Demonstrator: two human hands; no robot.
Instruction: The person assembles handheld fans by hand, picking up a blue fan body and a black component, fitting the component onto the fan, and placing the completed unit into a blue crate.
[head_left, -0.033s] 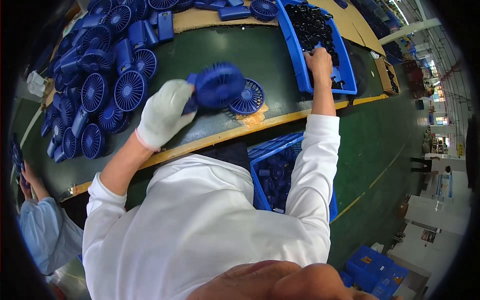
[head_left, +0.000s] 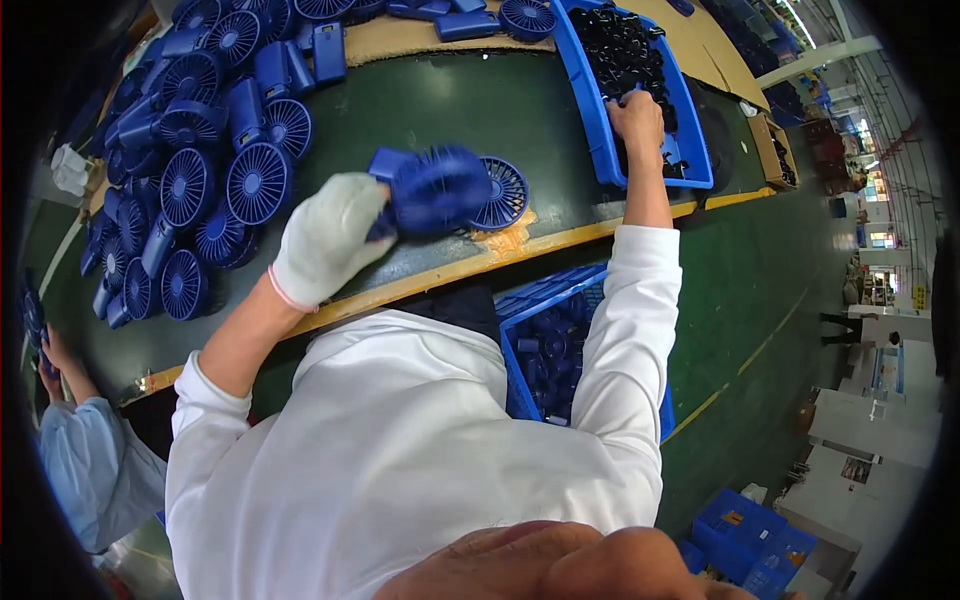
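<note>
My left hand (head_left: 330, 240), in a white glove, is closed on a blue handheld fan (head_left: 440, 190) above the near edge of the table. Motion blurs the fan's round head. Partly behind it, another blue fan (head_left: 502, 193) lies on the table with its ribbed grille facing up. My bare right hand (head_left: 638, 118) reaches into a blue bin (head_left: 598, 150) of small black parts (head_left: 622, 52). Its fingers are curled down among the parts, and their tips are hidden, so what they grip does not show.
Many blue fans (head_left: 188, 187) are heaped on the table's left. Cardboard (head_left: 400, 38) lies along the back. A blue crate (head_left: 665, 410) with dark blue parts stands below the table edge. At far left, another person's hand (head_left: 60, 355) holds a fan. A small carton (head_left: 765, 140) stands beyond the bin.
The held fan has turned and tilted slightly in my left hand, and a blue block-shaped part behind it shows more. My right hand stays in the bin, almost unmoved.
</note>
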